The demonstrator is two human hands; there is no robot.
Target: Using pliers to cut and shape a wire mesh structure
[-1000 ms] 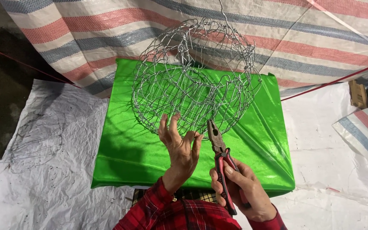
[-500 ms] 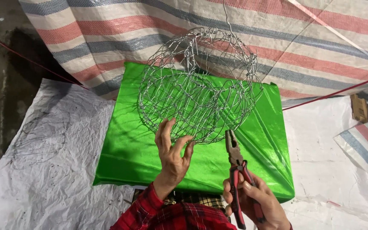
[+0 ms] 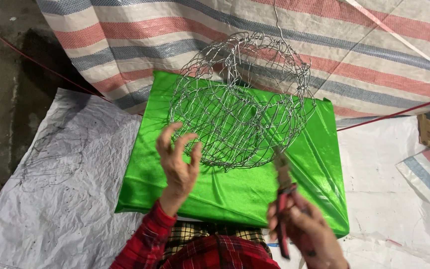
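Left hand [image 3: 177, 162] raised palm-up near the middle, fingers [image 3: 167, 135] spread and curled loose, gripping nothing, tips just at the near left edge of the wire basket [image 3: 240, 107]. Right hand [image 3: 307, 234] low at the near right, blurred, clenched around the red handles of pliers [image 3: 283, 199], nose pointing far toward the basket's near rim. Basket round, woven of thin silver wire, open mesh, lopsided, resting on a shiny green cloth [image 3: 235, 189] in the middle. Striped tarp [image 3: 374, 55] behind, far.
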